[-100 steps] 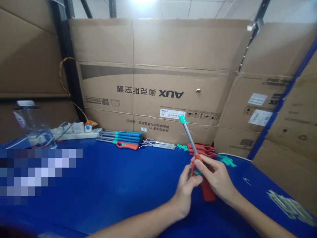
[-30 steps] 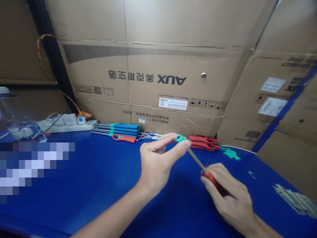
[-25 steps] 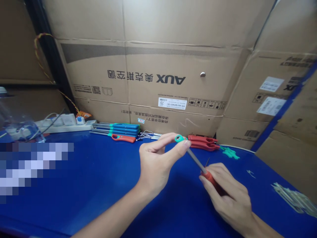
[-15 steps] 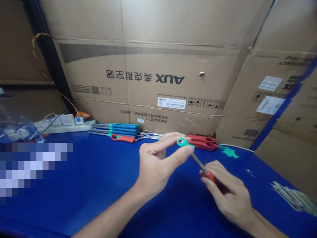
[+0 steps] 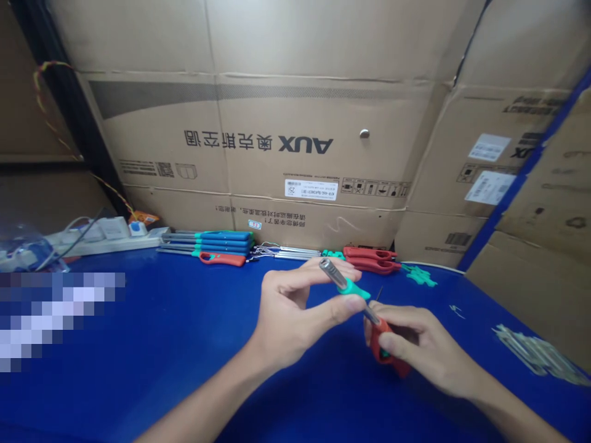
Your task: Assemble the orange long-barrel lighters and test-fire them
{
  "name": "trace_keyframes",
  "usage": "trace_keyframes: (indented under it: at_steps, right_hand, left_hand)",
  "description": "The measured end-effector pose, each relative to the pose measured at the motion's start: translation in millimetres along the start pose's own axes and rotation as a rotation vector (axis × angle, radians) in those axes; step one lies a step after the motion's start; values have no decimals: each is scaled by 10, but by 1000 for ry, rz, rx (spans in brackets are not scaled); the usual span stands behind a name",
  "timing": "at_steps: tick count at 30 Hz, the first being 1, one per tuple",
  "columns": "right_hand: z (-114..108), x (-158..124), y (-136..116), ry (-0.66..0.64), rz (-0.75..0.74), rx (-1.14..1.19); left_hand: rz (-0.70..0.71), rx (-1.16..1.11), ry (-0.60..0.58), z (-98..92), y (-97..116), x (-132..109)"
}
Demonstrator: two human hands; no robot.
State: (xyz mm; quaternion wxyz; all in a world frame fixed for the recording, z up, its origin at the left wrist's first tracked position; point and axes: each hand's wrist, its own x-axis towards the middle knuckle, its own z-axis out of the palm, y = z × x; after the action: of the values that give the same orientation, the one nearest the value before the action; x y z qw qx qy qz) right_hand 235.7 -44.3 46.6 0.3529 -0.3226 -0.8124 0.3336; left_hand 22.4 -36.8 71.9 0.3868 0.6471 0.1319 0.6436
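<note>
My left hand pinches a small green plastic collar between thumb and forefinger, about halfway down the metal tube of a long lighter. The tube's bare tip points up and left. My right hand is closed round the lighter's red handle, low over the blue table. A thin dark wire sticks up beside the tube near my right fingers.
Finished blue and red lighters lie in a row at the back. Bare metal tubes, red handles and green parts lie beside them. A power strip sits at back left. Cardboard boxes wall in the table. Pale strips lie at right.
The green collar has slid from the tube's tip down toward the red handle, leaving the metal tip bare. Both hands have dropped slightly and my right hand has shifted its hold on the handle.
</note>
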Motion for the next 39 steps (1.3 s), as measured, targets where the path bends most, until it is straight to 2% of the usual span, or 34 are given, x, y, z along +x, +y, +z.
trace_keyframes:
  at_steps: [4,6,8,13,16,18,20,24,27,29,34,39]
  right_hand:
    - [-8,-22,31,-128,115,165]
    - [11,-28,31,-151,151,225]
    - [52,-27,21,-132,184,220]
    - [189,4,-21,27,244,38]
    - [232,22,-36,94,256,-47]
    - [229,29,-33,111,271,-44]
    - [208,29,-10,74,295,48]
    - [179,-4,112,-100,376,453]
    - [200,-37,219,-151,378,725]
    - [221,-47,257,-144,347,789]
    - [245,-39,210,-89,314,754]
    - [280,-46,187,-131,346,820]
  left_hand:
    - [-69,-41,-30,1,-33,-23]
    - [-128,-31,-50,21,-83,-57]
    - [-221,-14,-63,50,-168,-106]
    - [-524,-109,-16,105,-407,-224]
    - [-647,-145,36,108,-487,-255]
    - [-666,-180,39,99,-525,-271]
    - [-657,-246,-17,83,-564,-290]
    - [-653,-396,-197,58,-607,-322]
    - [-678,-442,-249,63,-576,-317]
    - [-693,-460,-218,78,-539,-305]
    - [-664,-374,-61,122,-493,-285]
    - [-673,-319,-80,135,-480,-278]
